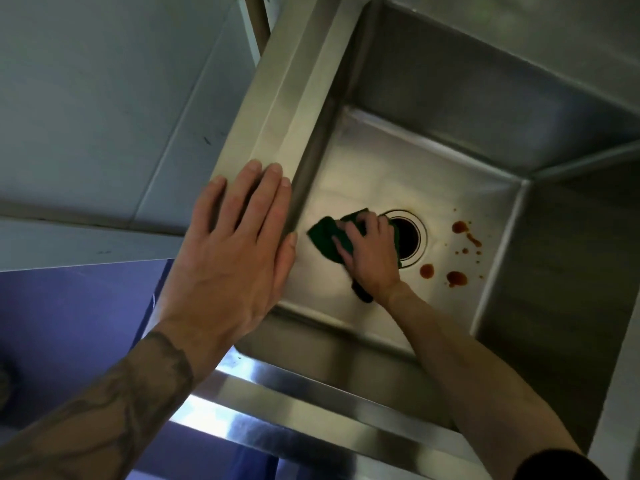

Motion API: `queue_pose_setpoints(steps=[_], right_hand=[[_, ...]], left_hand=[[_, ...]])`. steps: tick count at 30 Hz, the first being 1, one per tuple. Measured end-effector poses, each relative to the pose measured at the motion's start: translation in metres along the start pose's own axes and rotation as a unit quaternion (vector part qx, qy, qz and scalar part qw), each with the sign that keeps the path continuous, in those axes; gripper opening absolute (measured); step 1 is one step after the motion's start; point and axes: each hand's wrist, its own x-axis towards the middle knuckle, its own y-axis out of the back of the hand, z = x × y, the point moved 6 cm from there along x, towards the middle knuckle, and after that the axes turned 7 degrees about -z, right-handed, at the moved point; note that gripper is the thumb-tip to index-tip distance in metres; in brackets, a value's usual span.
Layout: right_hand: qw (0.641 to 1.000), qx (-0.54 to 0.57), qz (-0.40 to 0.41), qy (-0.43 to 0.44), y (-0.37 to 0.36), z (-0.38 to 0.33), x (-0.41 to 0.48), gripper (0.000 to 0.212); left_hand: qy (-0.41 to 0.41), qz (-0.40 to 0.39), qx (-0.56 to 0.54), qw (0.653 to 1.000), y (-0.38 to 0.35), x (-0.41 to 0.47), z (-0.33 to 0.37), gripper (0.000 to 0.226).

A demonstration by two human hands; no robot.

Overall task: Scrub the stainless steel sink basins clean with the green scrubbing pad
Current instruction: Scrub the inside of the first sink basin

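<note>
Step in hand: scrubbing the basin (433, 161) floor just left of the drain (410, 237); judging the job as only partly done.
Right hand (372, 258): gripping the green pad (323, 237), fingers curling over its top and pressing it down; the hand is covering the drain's left edge.
Green pad: lying crumpled under that hand, touching the floor, sticking out left of the drain and toward the near wall.
Left hand (239, 244): resting flat on the sink rim (277, 98), well left of the drain, fingers straight and close together, holding nothing; likely bracing the body.
Doing it well: flattening the pad would be giving more contact; short overlapping strokes should be working across the drain ring toward the stains, with steady downward pressure.
Basin contents: red-brown spots (457, 277) are sitting on the floor just right of the drain, several blobs plus small specks, apart from the pad; no standing water showing.
Drain contents: showing dark inside; cannot tell whether anything is sitting in it.
Risk: dragging the stains into smears, so rinsing may be needed.
</note>
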Motion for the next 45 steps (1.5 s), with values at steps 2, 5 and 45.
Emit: queue_pose_setpoints(steps=[2,5,45], right_hand=[[1.0,0.016,0.009,-0.021,-0.006,-0.009,-0.01,0.036],[0.988,0.024,-0.062,0.142,-0.019,-0.023,-0.059,0.041],[0.976,0.033,-0.113,0.184,-0.027,-0.017,-0.08,0.046]], left_hand=[[-0.003,-0.008,-0.003,1.0,-0.001,0.0,0.0,0.064],[-0.009,-0.026,-0.003,1.0,-0.003,-0.001,-0.002,0.065],[-0.006,-0.036,0.022,0.999,0.002,0.001,0.003,0.067]])
